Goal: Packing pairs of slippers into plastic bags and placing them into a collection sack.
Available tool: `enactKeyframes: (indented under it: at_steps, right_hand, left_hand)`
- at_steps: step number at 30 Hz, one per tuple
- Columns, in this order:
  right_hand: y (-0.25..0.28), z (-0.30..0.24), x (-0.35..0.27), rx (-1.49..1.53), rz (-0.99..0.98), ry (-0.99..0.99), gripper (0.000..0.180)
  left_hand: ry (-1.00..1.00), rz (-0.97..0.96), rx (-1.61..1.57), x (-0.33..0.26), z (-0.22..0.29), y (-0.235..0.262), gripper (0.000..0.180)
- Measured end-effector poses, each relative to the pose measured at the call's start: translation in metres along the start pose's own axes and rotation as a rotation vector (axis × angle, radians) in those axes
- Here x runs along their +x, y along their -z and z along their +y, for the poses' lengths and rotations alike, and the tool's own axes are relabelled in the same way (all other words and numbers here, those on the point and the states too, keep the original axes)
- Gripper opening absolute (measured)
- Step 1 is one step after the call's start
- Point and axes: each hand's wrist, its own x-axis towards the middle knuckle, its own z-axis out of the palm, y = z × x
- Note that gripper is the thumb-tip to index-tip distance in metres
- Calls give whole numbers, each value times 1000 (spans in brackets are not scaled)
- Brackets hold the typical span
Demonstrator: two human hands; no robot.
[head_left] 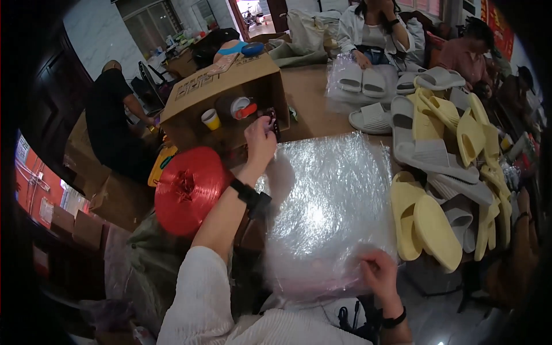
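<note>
My left hand (261, 140) reaches to the front edge of an open cardboard box (227, 75) lying on its side. Its fingers are curled against a small dark patterned thing (270, 119), too small to name. A stack of clear plastic bags (328, 201) lies flat before me, shining under the light. Over its near right corner is my right hand (380, 275), with fingers loosely bent and a gap between thumb and forefinger. Nothing shows in it. Inside the box stand a yellow-and-white paper cup (211, 119) and a cup with a red lid (244, 109).
A big red roll of plastic twine (187, 190) sits left of my forearm. Yellow slippers (428, 230) and grey slippers (434, 149) are heaped at the right. Across the table a person (374, 34) sits behind a bagged grey pair. Another person (118, 121) bends at the left.
</note>
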Motion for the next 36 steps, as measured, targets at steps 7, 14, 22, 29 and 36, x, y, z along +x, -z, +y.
enactKeyframes:
  at_steps: [7,14,22,29,36]
  right_hand:
    - [-11,-16,-4,-194,101,116,13]
    - [10,-39,-19,-286,170,310,26]
    - [109,-26,-32,-969,506,204,67]
    - [152,24,-3,-1006,503,160,43]
    - [140,-72,21,-715,711,310,34]
  left_hand:
    - [-270,-668,-152,-177,157,78,55]
    - [-409,-524,43,-258,126,53,61]
    - [-414,-495,52,-271,112,49,60]
    - [-396,-476,10,-270,125,58,59]
    - [-361,-499,-3,-271,117,54,59]
